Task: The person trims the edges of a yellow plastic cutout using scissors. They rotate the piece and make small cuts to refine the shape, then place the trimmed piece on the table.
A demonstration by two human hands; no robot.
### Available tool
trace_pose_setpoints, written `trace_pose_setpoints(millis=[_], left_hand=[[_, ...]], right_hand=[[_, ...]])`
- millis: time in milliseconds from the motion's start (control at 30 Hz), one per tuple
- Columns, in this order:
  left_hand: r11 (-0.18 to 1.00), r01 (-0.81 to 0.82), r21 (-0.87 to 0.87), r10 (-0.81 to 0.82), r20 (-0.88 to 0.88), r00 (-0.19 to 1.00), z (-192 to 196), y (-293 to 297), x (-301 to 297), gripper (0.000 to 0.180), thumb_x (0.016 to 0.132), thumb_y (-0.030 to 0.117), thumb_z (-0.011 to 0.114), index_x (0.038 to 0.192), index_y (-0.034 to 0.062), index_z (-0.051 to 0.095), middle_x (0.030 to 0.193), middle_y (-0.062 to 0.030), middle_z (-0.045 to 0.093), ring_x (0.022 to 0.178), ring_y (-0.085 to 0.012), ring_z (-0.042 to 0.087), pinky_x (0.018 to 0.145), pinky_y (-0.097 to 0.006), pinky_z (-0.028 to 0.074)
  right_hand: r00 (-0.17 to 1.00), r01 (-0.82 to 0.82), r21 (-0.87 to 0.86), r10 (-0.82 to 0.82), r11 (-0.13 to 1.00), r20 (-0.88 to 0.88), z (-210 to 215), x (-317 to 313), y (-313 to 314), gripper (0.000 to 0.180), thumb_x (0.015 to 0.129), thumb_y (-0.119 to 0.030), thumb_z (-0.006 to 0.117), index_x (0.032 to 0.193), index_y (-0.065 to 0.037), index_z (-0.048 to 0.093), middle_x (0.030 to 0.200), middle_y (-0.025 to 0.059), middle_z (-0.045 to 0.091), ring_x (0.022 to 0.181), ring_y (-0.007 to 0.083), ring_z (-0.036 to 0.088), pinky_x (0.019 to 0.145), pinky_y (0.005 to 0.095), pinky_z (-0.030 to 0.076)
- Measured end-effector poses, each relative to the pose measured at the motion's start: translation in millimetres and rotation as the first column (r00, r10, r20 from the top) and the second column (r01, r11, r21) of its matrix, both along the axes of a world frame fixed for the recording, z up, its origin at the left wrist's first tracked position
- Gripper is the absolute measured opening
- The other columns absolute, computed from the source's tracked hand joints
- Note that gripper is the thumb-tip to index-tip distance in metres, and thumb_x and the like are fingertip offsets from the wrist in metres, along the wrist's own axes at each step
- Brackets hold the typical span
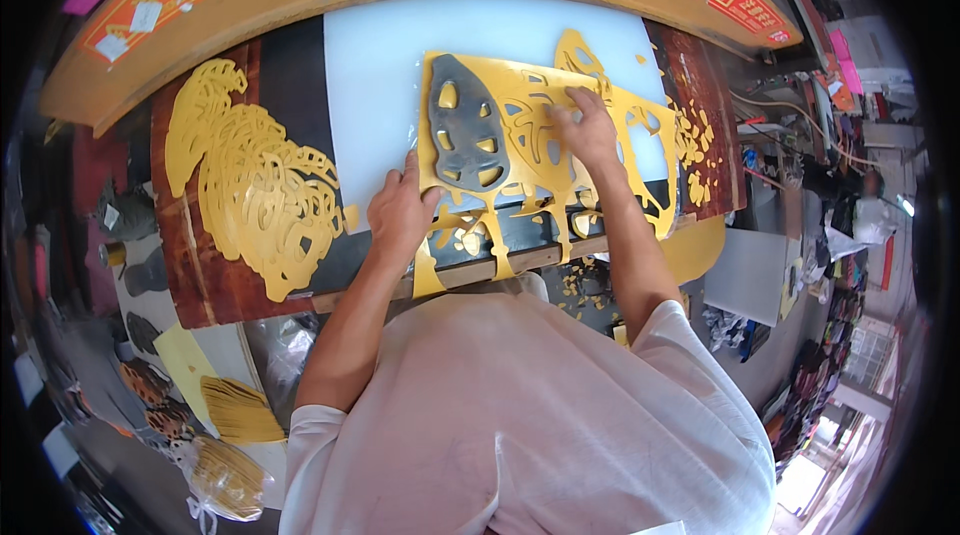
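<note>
Pressing yellow cut-out sheet [545, 150], both hands [400, 210] flat

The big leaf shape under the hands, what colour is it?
Dark grey leaf shape, on a yellow sheet; head view.

right hand [588, 127] fingertips blur into yellow cut-out sheet [610, 110]; grip unclear.

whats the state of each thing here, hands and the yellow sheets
left hand: flat, pressing the sheet's near edge
right hand: fingers bent, picking at the sheet
yellow cut-out sheet: lying flat, partly cleared, dark holes showing
pile of yellow cut-outs: heaped, untouched
yellow scraps: scattered loose
</note>
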State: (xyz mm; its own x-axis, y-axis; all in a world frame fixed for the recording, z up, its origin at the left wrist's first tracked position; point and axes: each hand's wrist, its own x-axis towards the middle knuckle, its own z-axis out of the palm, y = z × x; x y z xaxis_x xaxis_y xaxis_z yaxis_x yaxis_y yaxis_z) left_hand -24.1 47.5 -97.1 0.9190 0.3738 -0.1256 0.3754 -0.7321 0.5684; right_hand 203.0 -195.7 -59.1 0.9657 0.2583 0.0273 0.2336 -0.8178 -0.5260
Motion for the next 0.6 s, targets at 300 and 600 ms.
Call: trace_pose_setpoints(millis=[300,600], left_hand=[[0.99,0.081,0.111,-0.086,0.042,0.995,16,-9,-13,0.061,0.092,0.026,0.075,0.144,-0.0016,0.057,0.102,-0.0171,0.063,0.089,-0.0367,0.067,0.076,-0.044,0.056],[0.981,0.179,0.078,-0.188,0.129,0.974,10,-50,9,0.052,0.092,0.024,0.076,0.13,-0.0095,0.064,0.102,-0.0189,0.065,0.089,-0.0374,0.068,0.076,-0.044,0.057]], right_hand=[[0.962,-0.066,-0.314,0.144,0.947,0.232,-57,-6,-50,0.055,0.103,-0.046,0.057,0.15,-0.017,0.06,0.161,0.0168,0.044,0.153,0.0444,0.032,0.124,0.0597,0.024],[0.941,-0.153,-0.338,0.242,0.929,0.238,-53,42,-61,0.051,0.106,-0.047,0.05,0.153,-0.026,0.056,0.157,0.0153,0.046,0.151,0.0434,0.034,0.126,0.0611,0.02]])
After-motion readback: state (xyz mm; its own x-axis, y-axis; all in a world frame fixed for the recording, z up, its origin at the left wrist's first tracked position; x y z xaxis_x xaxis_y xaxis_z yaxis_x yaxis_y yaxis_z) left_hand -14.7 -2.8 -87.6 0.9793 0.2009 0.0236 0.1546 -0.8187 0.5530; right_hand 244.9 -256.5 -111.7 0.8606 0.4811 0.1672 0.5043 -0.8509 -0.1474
